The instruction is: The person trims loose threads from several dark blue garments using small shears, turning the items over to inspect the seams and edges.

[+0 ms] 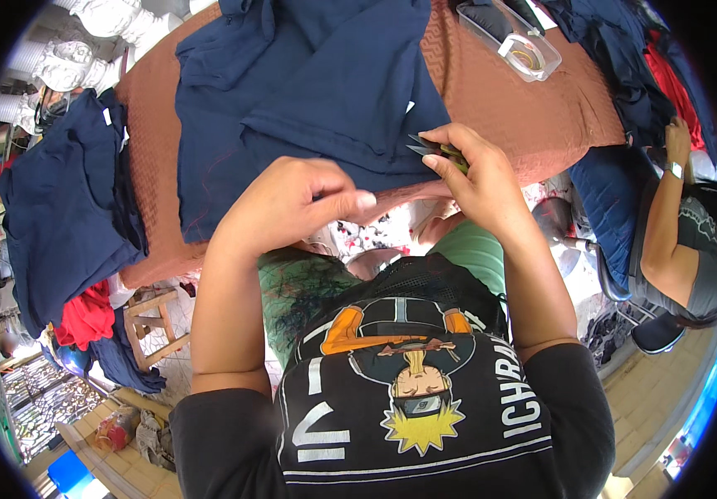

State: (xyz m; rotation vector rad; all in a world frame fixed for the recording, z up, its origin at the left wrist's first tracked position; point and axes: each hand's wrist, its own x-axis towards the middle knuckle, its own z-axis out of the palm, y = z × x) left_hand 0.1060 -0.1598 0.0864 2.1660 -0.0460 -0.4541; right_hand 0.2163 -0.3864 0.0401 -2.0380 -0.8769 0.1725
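Right hand [476, 170] pinches thread snips [435, 150] over navy garment [325, 91] (left hand [296, 200] beside).

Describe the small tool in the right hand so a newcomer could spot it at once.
Start at the brown-covered table and the navy garment spread on it. At its near edge the right hand pinches small thread snips: dark pointed blades, the only metal tool there.

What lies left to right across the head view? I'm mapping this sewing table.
Pile of navy cloth → left hand → right hand holding small snips → clear plastic box → another person's arm.
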